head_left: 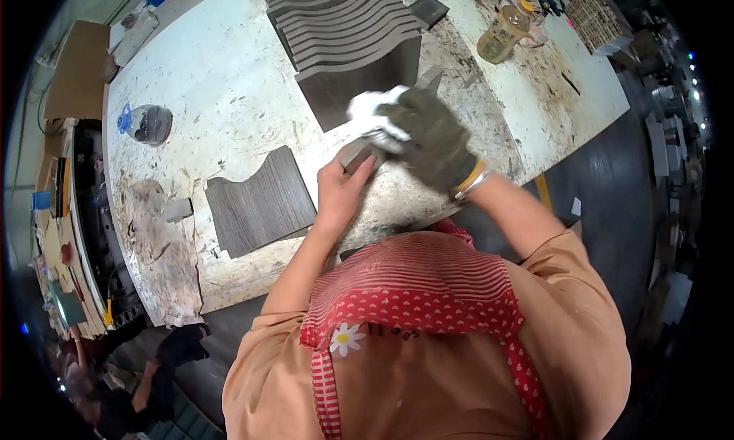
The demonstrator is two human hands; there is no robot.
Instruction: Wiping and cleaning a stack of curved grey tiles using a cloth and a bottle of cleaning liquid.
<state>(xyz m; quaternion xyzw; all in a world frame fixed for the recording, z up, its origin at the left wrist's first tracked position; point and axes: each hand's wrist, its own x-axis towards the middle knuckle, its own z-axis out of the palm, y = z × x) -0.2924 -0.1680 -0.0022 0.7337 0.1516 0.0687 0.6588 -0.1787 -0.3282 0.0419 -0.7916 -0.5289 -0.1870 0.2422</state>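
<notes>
My left hand point(342, 189), bare, has its thumb and fingers closed on a grey wood-grain panel point(358, 156), seen nearly edge-on. A dark olive work glove covers my right hand point(434, 138), which presses a bunched white cloth point(376, 113) against the panel's upper end. Motion smears the glove and cloth, and they hide part of the panel. Just beyond stands a row of similar grey panels point(355, 77) with wavy top edges. To the left of my left hand, a few more wavy-edged panels point(264, 201) lie flat, stacked slightly askew.
The stained white worktable point(222, 96) bears a transparent bottle with a blue cap point(149, 124) and a dirty rag point(164, 249) with a grey block point(177, 209). An orange-capped bottle point(503, 35) and a wicker basket point(596, 16) stand far right. Another person point(126, 402) is at lower left.
</notes>
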